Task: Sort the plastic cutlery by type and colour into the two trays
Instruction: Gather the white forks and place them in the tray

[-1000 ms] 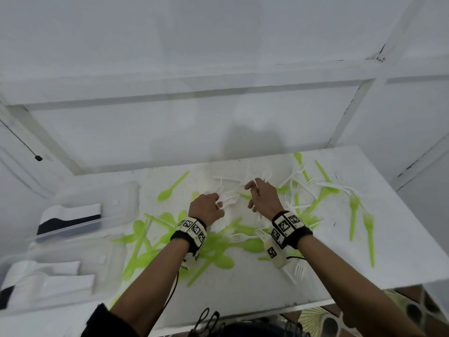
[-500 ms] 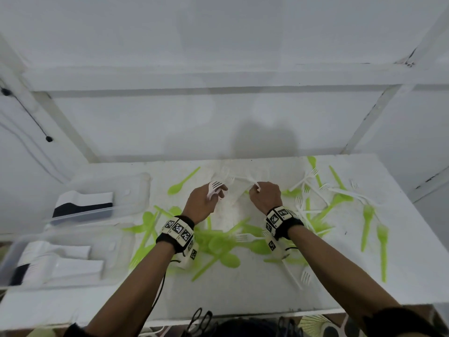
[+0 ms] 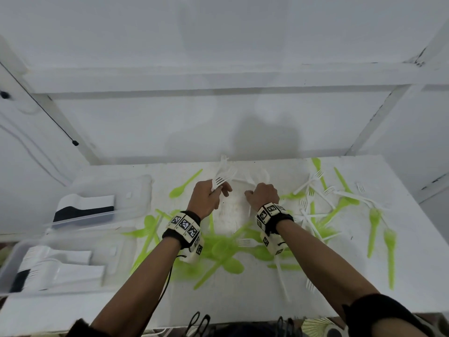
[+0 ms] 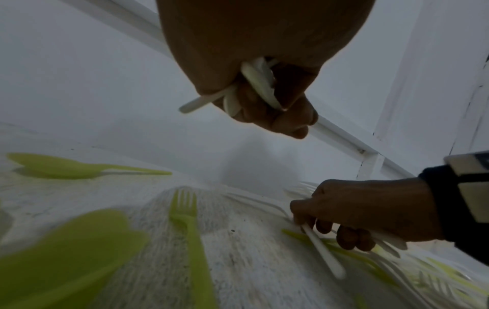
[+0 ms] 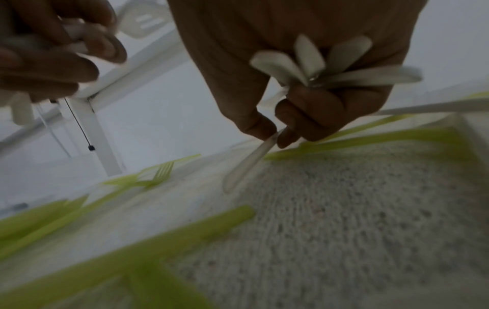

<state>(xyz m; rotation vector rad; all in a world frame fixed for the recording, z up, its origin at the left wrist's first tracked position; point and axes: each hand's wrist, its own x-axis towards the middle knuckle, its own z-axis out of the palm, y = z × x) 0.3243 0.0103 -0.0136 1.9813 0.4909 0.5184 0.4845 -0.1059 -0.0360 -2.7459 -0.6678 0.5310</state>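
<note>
White walls back the tabletop (image 3: 401,276) in the head view: most green cutlery (image 3: 220,249) and white forks (image 3: 313,190) remain unsorted, well apart from the two trays (image 3: 131,190) at left. Left wrist view: left hand (image 4: 254,69) grips white handles (image 4: 251,87). Right wrist view: right hand (image 5: 299,69) clutches fanned white handles, pinching another piece (image 5: 248,161); green pieces crowd underneath.

Both hands (image 3: 233,195) moved apart, each gripping white cutlery (image 3: 220,181).

Green, white cutlery (image 3: 323,222) scattered beside trays (image 3: 102,205)
</note>
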